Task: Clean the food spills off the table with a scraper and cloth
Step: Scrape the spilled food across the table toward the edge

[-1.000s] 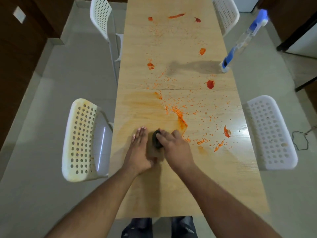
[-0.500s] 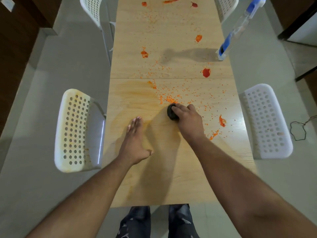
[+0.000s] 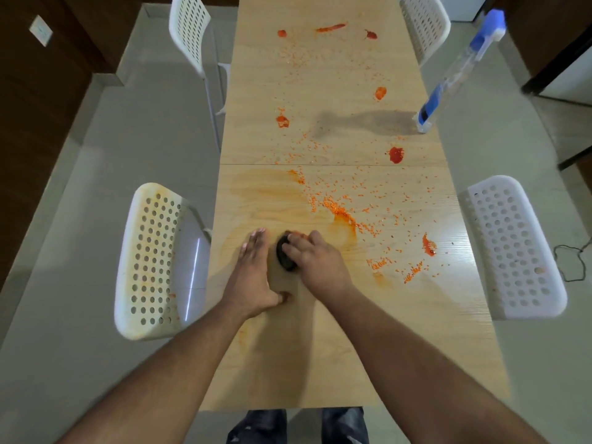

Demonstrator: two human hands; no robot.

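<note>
My right hand [image 3: 315,262] grips a small black scraper [image 3: 284,258] pressed on the wooden table [image 3: 336,363]. Flat on the table just left of the scraper lies my left hand [image 3: 253,277], fingers together and pointing away, holding nothing. A ridge of orange crumbs and sauce [image 3: 339,213] runs up and to the right of the scraper. Red sauce blobs [image 3: 396,154] and scattered orange grains cover the middle and far table. An orange smear [image 3: 266,190] stains the near left part. No cloth is visible.
A blue and clear spray bottle [image 3: 455,75] stands at the table's right edge. White perforated chairs flank the table: a stained chair [image 3: 150,261] near left, a second chair [image 3: 512,248] near right, two more at the far end. A cable [image 3: 573,261] lies on the floor.
My right hand pushed the scraper out to the crumb line, then pulled it back left beside my left hand. A sauce ridge now lies where the stroke ended. The left hand stayed flat.
</note>
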